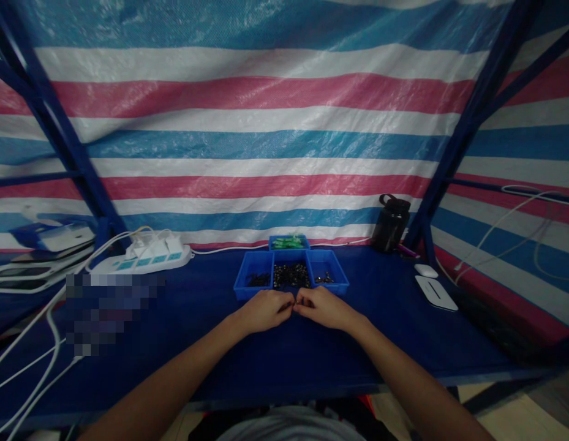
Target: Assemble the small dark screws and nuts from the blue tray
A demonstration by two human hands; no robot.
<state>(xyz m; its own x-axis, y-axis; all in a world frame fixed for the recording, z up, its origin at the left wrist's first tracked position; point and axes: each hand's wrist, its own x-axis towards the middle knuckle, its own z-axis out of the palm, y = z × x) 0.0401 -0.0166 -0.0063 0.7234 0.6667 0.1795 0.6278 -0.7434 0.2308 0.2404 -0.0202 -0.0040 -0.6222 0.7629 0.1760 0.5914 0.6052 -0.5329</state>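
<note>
My left hand (pixel 269 309) and my right hand (pixel 321 306) meet fingertip to fingertip over the blue table (pixel 284 361), just in front of the blue bins. Both are closed in a pinch, and whatever lies between the fingers is too small to make out. The middle bin holds many small dark parts (pixel 291 275). Some dark pieces (pixel 260 280) lie in the left bin (pixel 241 282), and a few shiny metallic pieces (pixel 324 278) in the right bin (pixel 342 278). Behind them, a smaller bin holds green pieces (pixel 288 242).
A white power strip (pixel 146 262) with cables and stacked devices (pixel 40 269) are on the left. A dark bottle (pixel 391 224) stands at the back right, near a white flat device (pixel 435 293) and a small white case (pixel 425 271). Blue frame posts rise at both sides.
</note>
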